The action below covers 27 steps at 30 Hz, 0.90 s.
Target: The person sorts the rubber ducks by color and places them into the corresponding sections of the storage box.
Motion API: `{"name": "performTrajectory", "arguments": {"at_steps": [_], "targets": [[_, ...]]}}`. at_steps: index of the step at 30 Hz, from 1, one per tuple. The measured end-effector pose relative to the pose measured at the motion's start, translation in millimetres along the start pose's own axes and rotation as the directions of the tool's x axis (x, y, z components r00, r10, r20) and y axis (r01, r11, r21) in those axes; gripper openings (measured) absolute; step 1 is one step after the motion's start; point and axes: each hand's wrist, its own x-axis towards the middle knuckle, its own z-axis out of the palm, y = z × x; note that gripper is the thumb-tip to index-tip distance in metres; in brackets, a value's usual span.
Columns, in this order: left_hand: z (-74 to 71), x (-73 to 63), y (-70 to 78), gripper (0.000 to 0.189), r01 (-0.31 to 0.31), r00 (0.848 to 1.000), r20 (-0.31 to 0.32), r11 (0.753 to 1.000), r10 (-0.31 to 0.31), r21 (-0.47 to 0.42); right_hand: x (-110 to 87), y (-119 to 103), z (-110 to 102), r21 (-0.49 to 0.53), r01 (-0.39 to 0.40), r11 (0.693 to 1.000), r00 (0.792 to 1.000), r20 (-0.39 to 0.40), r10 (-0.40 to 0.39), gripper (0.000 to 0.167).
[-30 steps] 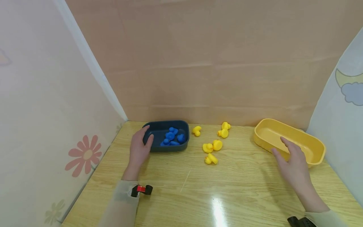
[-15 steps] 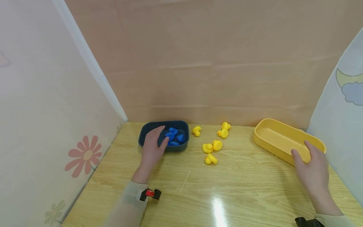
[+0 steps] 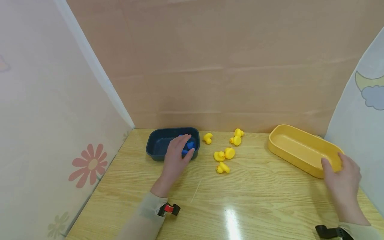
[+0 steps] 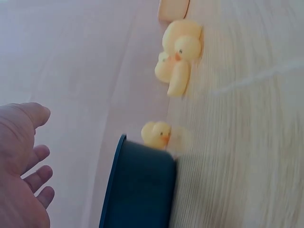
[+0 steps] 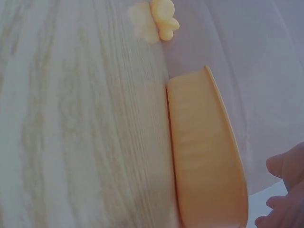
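My left hand (image 3: pixel 177 155) is over the right part of a dark blue bin (image 3: pixel 157 143), thumb and fingers spread and holding nothing. Beneath it, several small blue toys (image 3: pixel 190 145) lie in the bin, partly hidden by the hand. In the left wrist view the fingers (image 4: pixel 39 178) are apart from the bin's wall (image 4: pixel 140 185). My right hand (image 3: pixel 343 178) hovers at the near right end of a yellow bin (image 3: pixel 295 162), thumb and fingers apart with nothing between. The right wrist view has those fingers (image 5: pixel 280 204) off to the side of the bin's rim.
Several yellow rubber ducks lie on the wooden table (image 3: pixel 255 196) between the bins, among them one duck (image 3: pixel 208 138) beside the blue bin and another duck (image 3: pixel 223 168) nearest me. A brown back wall (image 3: pixel 222 83) and pale side panels (image 3: pixel 45 116) enclose the table.
My left hand has moved right, from the blue bin's left end across to the toys. The right hand has shifted right along the yellow bin. The ducks stay put.
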Motion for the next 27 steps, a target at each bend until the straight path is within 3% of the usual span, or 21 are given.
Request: {"name": "performTrajectory", "arguments": {"at_steps": [7, 11, 15, 18, 23, 27], "targets": [[15.0, -0.3, 19.3, 0.056, -0.061, 0.998, 0.024, 0.997, 0.06, 0.041, 3.9, 7, -3, 0.102, -0.221, 0.97, 0.974, 0.073, 0.214, 0.088], [23.5, -1.9, 27.9, 0.057, -0.072, 0.996, 0.047, 0.996, 0.07, 0.044, 6.6, 9, -2, 0.151, -0.29, 0.945, 0.955, 0.113, 0.274, 0.093], [32.2, -5.1, 34.6, 0.058, -0.066, 0.994, 0.09, 0.998, 0.064, 0.02, 8.2, 9, 1, 0.181, -0.304, 0.935, 0.951, 0.125, 0.284, 0.094], [38.5, -7.2, 38.8, 0.058, -0.027, 0.989, 0.149, 1.0, 0.027, 0.001, 8.2, 11, 3, 0.167, -0.296, 0.941, 0.952, 0.127, 0.277, 0.094], [47.5, -10.3, 44.2, 0.056, 0.058, 0.965, 0.255, 0.998, -0.055, -0.003, 9.1, 15, 6, 0.169, -0.301, 0.939, 0.951, 0.132, 0.281, 0.091], [53.3, -12.8, 46.7, 0.056, 0.109, 0.947, 0.303, 0.994, -0.102, -0.005, 11.6, 17, 9, 0.184, -0.302, 0.935, 0.949, 0.145, 0.278, 0.089]]}}
